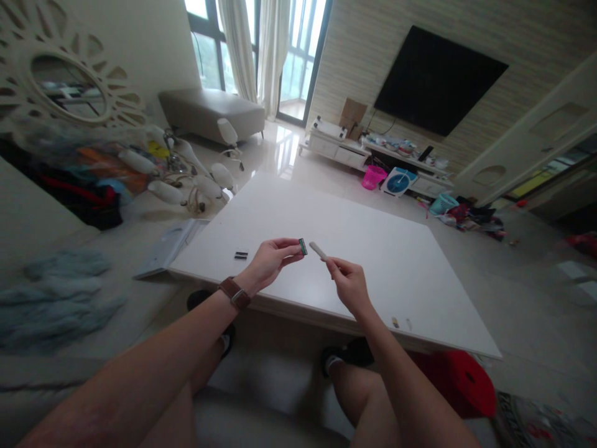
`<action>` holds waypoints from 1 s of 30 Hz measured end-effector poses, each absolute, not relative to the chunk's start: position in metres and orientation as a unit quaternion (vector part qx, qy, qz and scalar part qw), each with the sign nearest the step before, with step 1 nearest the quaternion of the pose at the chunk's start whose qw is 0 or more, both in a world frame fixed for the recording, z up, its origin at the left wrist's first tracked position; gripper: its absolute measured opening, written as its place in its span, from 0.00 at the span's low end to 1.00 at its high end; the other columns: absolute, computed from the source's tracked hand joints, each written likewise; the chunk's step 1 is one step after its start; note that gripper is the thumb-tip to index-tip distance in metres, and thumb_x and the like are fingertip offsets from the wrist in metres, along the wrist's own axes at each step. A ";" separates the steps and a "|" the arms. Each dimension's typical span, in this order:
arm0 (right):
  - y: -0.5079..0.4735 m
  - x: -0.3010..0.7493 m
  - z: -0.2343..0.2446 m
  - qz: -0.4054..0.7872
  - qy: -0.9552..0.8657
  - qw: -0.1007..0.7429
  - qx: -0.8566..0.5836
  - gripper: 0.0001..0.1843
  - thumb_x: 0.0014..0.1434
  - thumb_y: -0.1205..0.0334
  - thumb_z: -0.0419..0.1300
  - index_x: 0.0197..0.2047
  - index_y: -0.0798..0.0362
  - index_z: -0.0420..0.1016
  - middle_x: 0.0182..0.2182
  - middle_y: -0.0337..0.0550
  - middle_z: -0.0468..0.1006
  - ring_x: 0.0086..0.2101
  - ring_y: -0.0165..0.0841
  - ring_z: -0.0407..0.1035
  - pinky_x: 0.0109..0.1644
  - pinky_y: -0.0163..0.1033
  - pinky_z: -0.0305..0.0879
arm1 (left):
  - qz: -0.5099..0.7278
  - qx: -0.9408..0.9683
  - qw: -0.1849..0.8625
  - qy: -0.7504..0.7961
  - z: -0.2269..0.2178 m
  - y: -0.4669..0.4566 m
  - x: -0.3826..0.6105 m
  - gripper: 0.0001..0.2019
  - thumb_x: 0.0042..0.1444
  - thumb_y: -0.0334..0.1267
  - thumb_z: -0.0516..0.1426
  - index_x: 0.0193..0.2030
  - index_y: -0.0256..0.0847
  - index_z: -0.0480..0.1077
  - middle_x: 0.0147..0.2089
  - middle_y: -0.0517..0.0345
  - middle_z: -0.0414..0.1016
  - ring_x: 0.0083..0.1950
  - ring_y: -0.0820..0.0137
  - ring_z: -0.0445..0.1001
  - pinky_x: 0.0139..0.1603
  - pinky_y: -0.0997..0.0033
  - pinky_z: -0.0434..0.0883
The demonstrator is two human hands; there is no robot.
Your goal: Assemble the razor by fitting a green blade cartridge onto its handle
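My left hand [273, 258], with a brown-strapped watch on the wrist, pinches a small flat rectangular piece [303, 247], green with black edges. I cannot make out its exact kind. My right hand [347, 280] grips the lower end of a slim light-grey stick [318, 250], whose rounded tip points up and left toward the green piece. A small gap separates the two. Both hands are above the white table [373, 239], near its front edge. Left of my left hand, two small black pieces [241, 256] lie side by side on the tabletop.
Two tiny items, one yellowish and dark [395, 322], one pale [409, 324], lie near the table's front right. A red roll [466, 382] stands below that side. A chandelier [196, 180] lies beyond the left end. A pink basket [372, 177] and box fan [398, 181] are farther back.
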State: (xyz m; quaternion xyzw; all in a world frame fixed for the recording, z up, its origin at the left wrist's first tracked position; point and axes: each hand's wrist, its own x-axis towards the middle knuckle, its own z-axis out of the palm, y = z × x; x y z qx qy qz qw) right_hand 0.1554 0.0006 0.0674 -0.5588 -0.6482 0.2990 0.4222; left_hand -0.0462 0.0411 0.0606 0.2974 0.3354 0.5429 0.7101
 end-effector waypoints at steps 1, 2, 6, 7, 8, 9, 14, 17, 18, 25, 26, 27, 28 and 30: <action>0.000 0.155 0.068 0.306 -0.656 0.410 -0.556 0.22 0.62 0.46 0.59 0.37 0.56 0.85 0.19 0.36 0.64 0.22 0.28 0.55 0.25 0.35 0.49 | 0.545 0.297 0.707 0.338 0.060 0.041 -0.046 0.11 0.41 0.31 0.72 0.33 0.33 0.79 0.38 0.50 0.82 0.42 0.67 0.79 0.57 0.58 0.73; 0.000 0.155 0.068 0.314 -0.664 0.398 -0.550 0.22 0.61 0.46 0.59 0.36 0.56 0.85 0.19 0.37 0.65 0.22 0.28 0.56 0.25 0.35 0.50 | 0.549 0.295 0.704 0.341 0.060 0.041 -0.047 0.11 0.41 0.31 0.72 0.33 0.34 0.79 0.37 0.51 0.82 0.42 0.67 0.79 0.56 0.58 0.73; -0.002 0.155 0.072 0.307 -0.654 0.417 -0.551 0.23 0.62 0.46 0.59 0.40 0.57 0.85 0.20 0.36 0.66 0.22 0.28 0.55 0.25 0.35 0.51 | 0.549 0.296 0.705 0.338 0.060 0.042 -0.046 0.12 0.41 0.31 0.72 0.33 0.34 0.79 0.37 0.51 0.82 0.42 0.67 0.79 0.57 0.57 0.73; -0.002 0.155 0.072 0.298 -0.648 0.427 -0.555 0.23 0.62 0.46 0.59 0.41 0.57 0.85 0.20 0.36 0.65 0.22 0.28 0.55 0.25 0.35 0.50 | 0.546 0.297 0.708 0.336 0.060 0.042 -0.046 0.12 0.41 0.31 0.72 0.33 0.33 0.79 0.38 0.50 0.82 0.43 0.66 0.79 0.57 0.57 0.73; -0.002 0.154 0.072 0.293 -0.647 0.429 -0.558 0.23 0.62 0.46 0.59 0.41 0.57 0.85 0.19 0.36 0.65 0.22 0.28 0.55 0.25 0.35 0.50 | 0.544 0.297 0.709 0.335 0.060 0.042 -0.046 0.12 0.40 0.31 0.72 0.33 0.33 0.79 0.38 0.50 0.82 0.42 0.67 0.79 0.57 0.57 0.73; -0.002 0.154 0.072 0.295 -0.652 0.422 -0.557 0.23 0.62 0.46 0.58 0.40 0.57 0.85 0.19 0.36 0.65 0.22 0.28 0.54 0.25 0.35 0.49 | 0.545 0.295 0.709 0.336 0.060 0.042 -0.046 0.12 0.40 0.31 0.72 0.33 0.33 0.79 0.37 0.51 0.82 0.42 0.67 0.79 0.56 0.58 0.73; -0.001 0.154 0.067 0.321 -0.671 0.392 -0.541 0.22 0.62 0.46 0.59 0.40 0.57 0.85 0.19 0.36 0.65 0.22 0.28 0.56 0.25 0.35 0.50 | 0.553 0.284 0.706 0.339 0.061 0.042 -0.046 0.11 0.40 0.31 0.72 0.32 0.33 0.79 0.36 0.52 0.81 0.41 0.68 0.78 0.55 0.59 0.74; 0.000 0.156 0.067 0.300 -0.650 0.416 -0.561 0.23 0.61 0.46 0.60 0.41 0.57 0.85 0.19 0.37 0.67 0.22 0.28 0.56 0.25 0.35 0.50 | 0.549 0.288 0.710 0.335 0.061 0.042 -0.046 0.12 0.40 0.31 0.72 0.32 0.33 0.79 0.37 0.51 0.82 0.42 0.67 0.79 0.56 0.58 0.73; 0.001 0.157 0.067 0.303 -0.653 0.409 -0.562 0.23 0.61 0.45 0.60 0.39 0.57 0.85 0.19 0.37 0.67 0.21 0.28 0.55 0.24 0.35 0.49 | 0.550 0.287 0.709 0.336 0.061 0.042 -0.046 0.12 0.39 0.30 0.72 0.32 0.33 0.79 0.36 0.51 0.82 0.42 0.67 0.79 0.56 0.58 0.73; 0.001 0.159 0.069 0.321 -0.643 0.416 -0.556 0.23 0.60 0.45 0.60 0.39 0.57 0.85 0.19 0.37 0.66 0.22 0.28 0.55 0.24 0.35 0.49 | 0.556 0.278 0.709 0.332 0.061 0.043 -0.047 0.11 0.41 0.30 0.72 0.32 0.33 0.79 0.37 0.51 0.82 0.42 0.67 0.79 0.56 0.59 0.74; 0.001 0.159 0.068 0.321 -0.645 0.414 -0.557 0.22 0.60 0.46 0.60 0.39 0.57 0.85 0.19 0.37 0.66 0.22 0.28 0.55 0.24 0.35 0.49 | 0.556 0.279 0.710 0.331 0.061 0.043 -0.047 0.11 0.41 0.30 0.72 0.32 0.33 0.79 0.37 0.51 0.82 0.42 0.67 0.79 0.56 0.59 0.74; 0.001 0.158 0.068 0.325 -0.652 0.404 -0.554 0.22 0.60 0.46 0.60 0.37 0.57 0.85 0.19 0.37 0.65 0.22 0.28 0.55 0.25 0.35 0.50 | 0.556 0.280 0.709 0.331 0.061 0.043 -0.047 0.11 0.41 0.30 0.72 0.32 0.33 0.79 0.37 0.52 0.82 0.42 0.68 0.79 0.56 0.59 0.74; 0.000 0.158 0.068 0.331 -0.661 0.391 -0.548 0.22 0.61 0.46 0.59 0.36 0.57 0.85 0.19 0.37 0.65 0.22 0.28 0.56 0.25 0.35 0.50 | 0.557 0.281 0.708 0.331 0.061 0.043 -0.048 0.10 0.41 0.30 0.72 0.32 0.33 0.79 0.36 0.52 0.82 0.41 0.68 0.79 0.55 0.60 0.75; 0.000 0.157 0.068 0.340 -0.668 0.381 -0.542 0.22 0.61 0.46 0.59 0.35 0.57 0.85 0.19 0.37 0.65 0.22 0.28 0.56 0.25 0.35 0.51 | 0.559 0.282 0.708 0.328 0.060 0.043 -0.048 0.10 0.41 0.30 0.72 0.32 0.34 0.79 0.36 0.52 0.82 0.41 0.68 0.79 0.55 0.60 0.75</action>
